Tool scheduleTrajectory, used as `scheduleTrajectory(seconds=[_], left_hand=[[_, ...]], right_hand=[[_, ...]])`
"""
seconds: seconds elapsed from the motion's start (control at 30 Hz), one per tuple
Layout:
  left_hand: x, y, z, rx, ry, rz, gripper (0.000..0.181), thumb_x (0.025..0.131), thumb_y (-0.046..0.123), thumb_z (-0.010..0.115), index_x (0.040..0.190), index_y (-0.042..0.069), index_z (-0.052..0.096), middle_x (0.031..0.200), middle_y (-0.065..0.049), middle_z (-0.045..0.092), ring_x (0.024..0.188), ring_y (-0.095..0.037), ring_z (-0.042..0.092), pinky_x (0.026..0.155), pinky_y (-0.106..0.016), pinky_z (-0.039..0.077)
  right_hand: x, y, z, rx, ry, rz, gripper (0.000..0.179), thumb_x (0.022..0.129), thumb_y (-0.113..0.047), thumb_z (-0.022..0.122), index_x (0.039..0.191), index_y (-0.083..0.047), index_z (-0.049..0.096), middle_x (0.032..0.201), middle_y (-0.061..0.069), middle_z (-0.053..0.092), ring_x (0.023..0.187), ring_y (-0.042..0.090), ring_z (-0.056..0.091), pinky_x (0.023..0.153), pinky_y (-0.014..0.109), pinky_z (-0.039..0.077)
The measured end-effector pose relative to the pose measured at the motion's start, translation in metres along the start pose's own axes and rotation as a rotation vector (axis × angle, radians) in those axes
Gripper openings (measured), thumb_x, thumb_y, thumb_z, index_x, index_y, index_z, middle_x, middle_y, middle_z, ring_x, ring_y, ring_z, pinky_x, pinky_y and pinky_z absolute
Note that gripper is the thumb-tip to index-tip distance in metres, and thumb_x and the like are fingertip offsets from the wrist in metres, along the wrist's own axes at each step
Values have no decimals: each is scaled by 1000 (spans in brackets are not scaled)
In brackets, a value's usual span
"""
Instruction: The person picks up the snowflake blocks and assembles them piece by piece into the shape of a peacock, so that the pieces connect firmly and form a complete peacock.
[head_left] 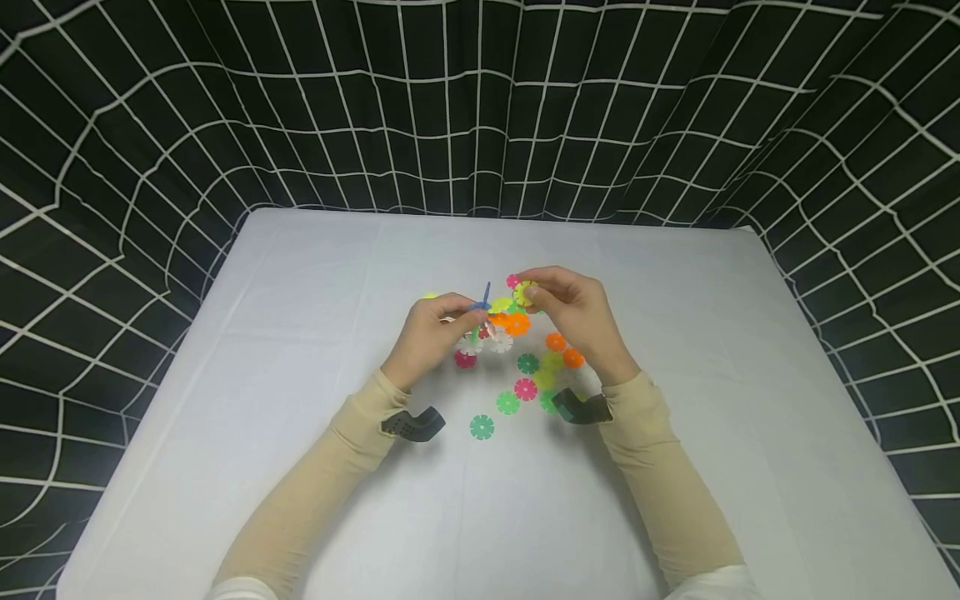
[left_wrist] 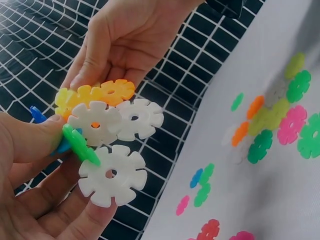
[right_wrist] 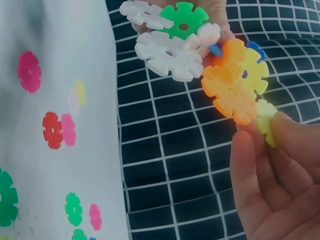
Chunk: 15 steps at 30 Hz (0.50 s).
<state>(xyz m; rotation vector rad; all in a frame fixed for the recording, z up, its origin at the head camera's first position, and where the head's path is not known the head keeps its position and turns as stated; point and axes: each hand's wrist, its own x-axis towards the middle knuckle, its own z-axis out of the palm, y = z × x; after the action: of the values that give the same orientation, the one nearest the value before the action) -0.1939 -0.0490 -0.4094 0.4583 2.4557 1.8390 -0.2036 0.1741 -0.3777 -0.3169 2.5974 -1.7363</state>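
Observation:
My left hand [head_left: 431, 335] pinches a cluster of joined plastic snowflake discs above the table. In the left wrist view the cluster has white discs [left_wrist: 112, 175], a green disc [left_wrist: 81, 144] set edgewise, and orange [left_wrist: 118, 91] and blue pieces, the blue partly hidden by the thumb. Between thumb and fingers, my right hand [head_left: 583, 315] holds a small yellow snowflake disc [right_wrist: 266, 122]. In the right wrist view this disc stands right at the edge of the cluster's orange disc [right_wrist: 231, 92], near another yellow disc [right_wrist: 256, 71].
Loose snowflake discs lie on the white table [head_left: 337, 275] beneath and in front of the hands, among them a green disc [head_left: 482, 427], a pink disc [head_left: 525, 389] and an orange disc [head_left: 573, 358]. A black curtain with a white grid [head_left: 480, 108] surrounds the table.

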Motion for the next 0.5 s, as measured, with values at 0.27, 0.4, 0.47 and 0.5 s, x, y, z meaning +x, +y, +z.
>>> scheduleTrajectory(seconds=[0.27, 0.4, 0.47, 0.5], left_hand=[[0, 0, -1, 8, -9, -10, 18, 97, 20, 70, 104, 5, 77, 102, -10, 76, 98, -22, 65, 85, -33, 54], [-1, 1, -1, 11, -13, -19, 18, 97, 21, 70, 103, 7, 78, 101, -9, 76, 98, -22, 65, 84, -33, 53], [-1, 1, -2, 13, -16, -18, 17, 96, 21, 70, 103, 7, 78, 100, -8, 76, 97, -22, 64, 82, -32, 53], [-1, 1, -2, 13, -17, -17, 17, 96, 21, 70, 103, 7, 78, 99, -8, 76, 96, -22, 64, 81, -32, 52]], right_hand=[[0, 1, 2, 18, -20, -13, 26, 99, -17, 66, 122, -5, 70, 117, 11, 73, 87, 21, 68, 84, 30, 59], [-1, 0, 4, 27, -6, -31, 25, 99, -17, 67, 120, -5, 71, 112, 11, 73, 84, 20, 67, 82, 30, 59], [-2, 0, 5, 32, 1, -43, 24, 99, -17, 67, 119, -5, 71, 112, 12, 73, 84, 19, 66, 82, 29, 59], [-2, -1, 6, 35, 4, -47, 24, 98, -17, 67, 118, -5, 72, 112, 12, 73, 85, 19, 67, 82, 28, 58]])
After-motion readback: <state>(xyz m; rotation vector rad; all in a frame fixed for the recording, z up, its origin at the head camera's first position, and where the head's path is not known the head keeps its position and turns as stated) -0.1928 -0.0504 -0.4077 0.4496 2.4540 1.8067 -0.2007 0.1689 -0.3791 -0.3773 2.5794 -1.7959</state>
